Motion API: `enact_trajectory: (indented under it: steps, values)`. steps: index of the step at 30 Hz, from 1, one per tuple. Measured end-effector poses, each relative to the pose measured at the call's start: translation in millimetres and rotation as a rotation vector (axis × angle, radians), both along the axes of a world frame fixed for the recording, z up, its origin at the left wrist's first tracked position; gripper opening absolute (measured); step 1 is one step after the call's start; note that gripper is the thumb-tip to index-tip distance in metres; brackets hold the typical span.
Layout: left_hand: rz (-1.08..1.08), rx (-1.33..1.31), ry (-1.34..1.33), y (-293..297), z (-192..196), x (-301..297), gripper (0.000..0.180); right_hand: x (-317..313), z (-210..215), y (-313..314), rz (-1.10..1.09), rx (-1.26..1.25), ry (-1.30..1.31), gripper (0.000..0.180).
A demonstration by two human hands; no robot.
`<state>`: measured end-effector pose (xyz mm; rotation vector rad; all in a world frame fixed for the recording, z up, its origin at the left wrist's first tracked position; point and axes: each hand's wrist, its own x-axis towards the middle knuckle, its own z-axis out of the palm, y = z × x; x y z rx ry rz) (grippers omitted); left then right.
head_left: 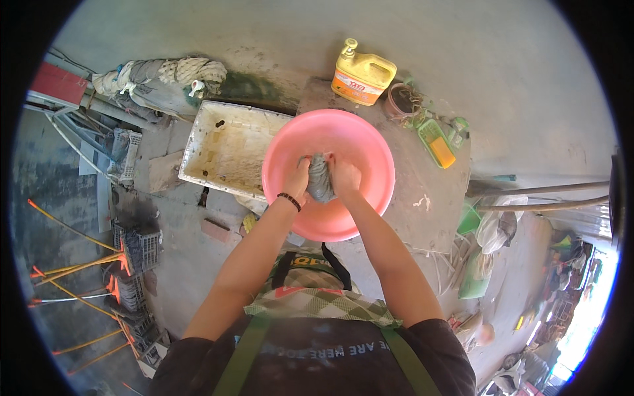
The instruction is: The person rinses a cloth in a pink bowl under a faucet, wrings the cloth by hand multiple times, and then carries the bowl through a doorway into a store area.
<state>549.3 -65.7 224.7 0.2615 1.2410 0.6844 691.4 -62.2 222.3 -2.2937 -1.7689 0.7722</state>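
Note:
A round pink basin (360, 135) sits on a grey concrete slab (422, 191) in front of me. Inside it, both my hands grip a grey wet cloth (320, 179). My left hand (298, 178) clasps its left side and wears a dark bead bracelet at the wrist. My right hand (344, 177) clasps its right side. The cloth is bunched upright between the two fists over the basin's middle.
A yellow detergent jug (363, 76) stands beyond the basin. A green soap dish with an orange bar (436, 143) lies to the right, a dirty white tray (224, 148) to the left. Mops and rope (165, 76) lie far left; crates (135, 254) and orange-handled tools lower left.

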Motion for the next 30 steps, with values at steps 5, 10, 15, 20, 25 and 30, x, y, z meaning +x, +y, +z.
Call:
enact_trajectory:
  steps: [5,10,15,20,25,30]
  values:
    - [-0.336,0.588,0.822,-25,-31,-39,0.064,23,7,-22,0.098,0.253,-0.168,0.036]
    - [-0.911,0.904,1.413,-37,19,8,0.077,15,-36,-36,0.273,0.365,-0.28,0.056]
    - [-1.325,0.712,1.471,-18,-20,20,0.081,6,-64,-30,0.311,0.31,-0.369,0.066]
    - [-1.226,0.805,1.357,-17,-20,14,0.077,11,-47,-26,0.329,0.255,-0.207,0.063]
    - [-0.425,0.846,1.002,-23,-42,-16,0.063,24,-2,-27,-0.15,0.096,0.066,0.059]
    - [-0.043,-0.283,0.185,-25,-15,4,0.059,17,-11,-34,-0.252,-0.018,0.55,0.047]
